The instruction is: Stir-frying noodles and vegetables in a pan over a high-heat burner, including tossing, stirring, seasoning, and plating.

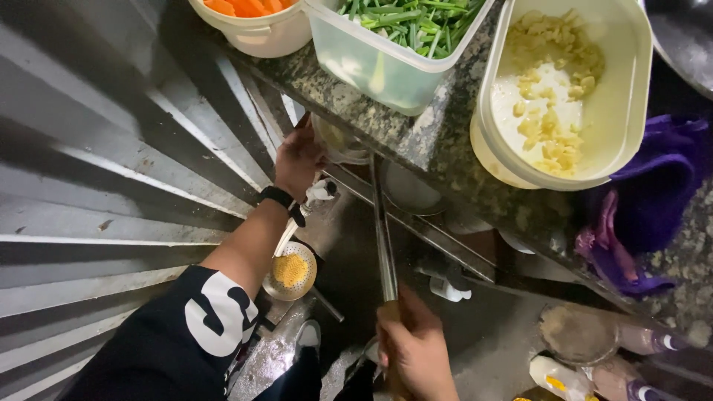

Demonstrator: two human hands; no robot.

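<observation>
Ladle handle: long metal rod (383,238) with wooden grip, runs from right hand up toward underside of the granite counter; far end hidden under the counter edge.
Right hand: right hand (416,349) fingers wrapped tight round the wooden grip, bottom centre of view.
Left hand: left hand (298,157) reaches up under the counter, fingers curled on a pale container (338,141) tucked beneath the edge; exact pinch hard to read. Black wristband (281,197) on the wrist.
Skimmer: round perforated strainer (290,271) with yellow bits in it, below the left forearm, apart from both hands.
Counter: speckled granite counter (438,148) running diagonally across the top.
Tubs on counter: cream tub with orange carrot pieces (256,30) top left; clear tub of chopped green beans (386,59) beside it; cream rectangular tub with pale chopped garlic (616,111) to the right, overhanging the edge slightly.
Cloth: purple cloth (653,200) bunched at right, touching the garlic tub.
Packages: squeeze bottles (572,375) lying bottom right, whitish with purple and yellow caps; small white bottle (449,288) mid-floor; labels too small to tell.
Risk: judged, long handle swung upward could knock the overhanging garlic tub or bean tub off the edge; the left hand's hold on the pale container looks partial, so it could slip; wet-looking floor below.
</observation>
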